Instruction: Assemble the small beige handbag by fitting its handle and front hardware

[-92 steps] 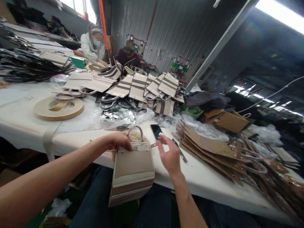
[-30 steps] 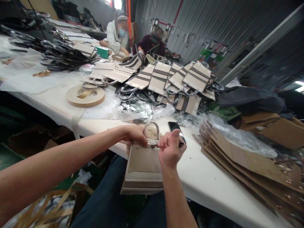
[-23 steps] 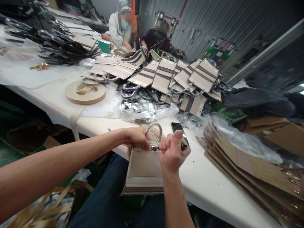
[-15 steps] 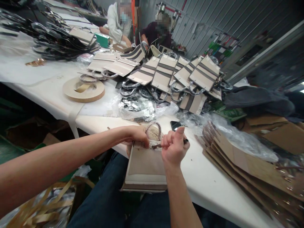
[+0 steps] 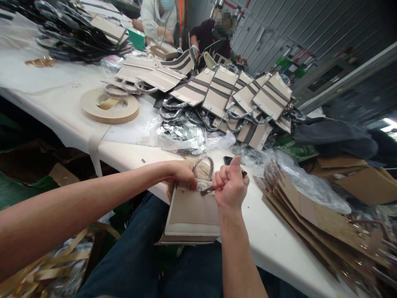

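Observation:
A beige bag piece (image 5: pixel 194 211) with a looped, plastic-wrapped handle (image 5: pixel 211 164) lies across my lap against the table edge. At its top edge, near the handle's base, my left hand (image 5: pixel 185 173) is closed on the bag piece, with the thumb on the near face. My right hand (image 5: pixel 231 186) makes a fist, thumb up, around a slim dark metal hand tool (image 5: pixel 207 190). The tool's narrow tip points left, just below the bag's top edge beside my left fingers. My fist hides most of the tool, so its exact kind is unclear.
Beige-and-dark bag panels (image 5: pixel 217 97) are heaped behind a plastic bag of metal plates (image 5: pixel 181 134). A tape roll (image 5: pixel 110 107) lies left, a phone (image 5: pixel 228 159) behind my right hand. Brown bag pieces (image 5: pixel 310 207) are stacked right. Two people work across the table.
The tool's tip has shifted slightly away from the small metal piece by my left fingers and now shows more plainly. Both hands keep their grips; the whole view has tilted a little.

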Demonstrator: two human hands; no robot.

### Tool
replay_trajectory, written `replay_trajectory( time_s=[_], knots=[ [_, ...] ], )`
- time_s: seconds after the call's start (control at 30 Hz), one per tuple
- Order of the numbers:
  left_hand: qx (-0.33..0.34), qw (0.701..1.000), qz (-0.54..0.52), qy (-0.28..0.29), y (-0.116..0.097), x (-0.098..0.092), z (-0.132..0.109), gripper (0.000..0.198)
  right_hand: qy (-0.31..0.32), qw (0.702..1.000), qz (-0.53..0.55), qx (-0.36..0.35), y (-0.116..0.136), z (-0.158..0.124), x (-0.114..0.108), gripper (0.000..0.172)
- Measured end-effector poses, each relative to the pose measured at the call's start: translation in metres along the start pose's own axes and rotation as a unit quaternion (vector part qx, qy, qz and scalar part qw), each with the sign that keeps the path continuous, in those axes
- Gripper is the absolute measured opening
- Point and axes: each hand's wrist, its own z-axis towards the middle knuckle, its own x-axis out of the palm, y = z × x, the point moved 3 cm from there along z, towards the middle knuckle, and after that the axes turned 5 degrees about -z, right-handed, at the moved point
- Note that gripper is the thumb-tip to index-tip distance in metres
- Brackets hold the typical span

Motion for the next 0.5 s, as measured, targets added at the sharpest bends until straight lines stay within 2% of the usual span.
replay_trajectory(
  time_s=[0.33,0.5],
  knots=[
    [-0.019,0.999,-0.024,0.019,0.008,0.001,0.006,0.033,0.015,0.999,-0.052,-0.004,0.002,-0.003,0.014,0.077],
    [0.011,0.999,-0.034,0.029,0.011,-0.001,0.008,0.027,0.021,0.998,-0.063,-0.004,0.004,-0.006,0.015,0.075]
  ],
)
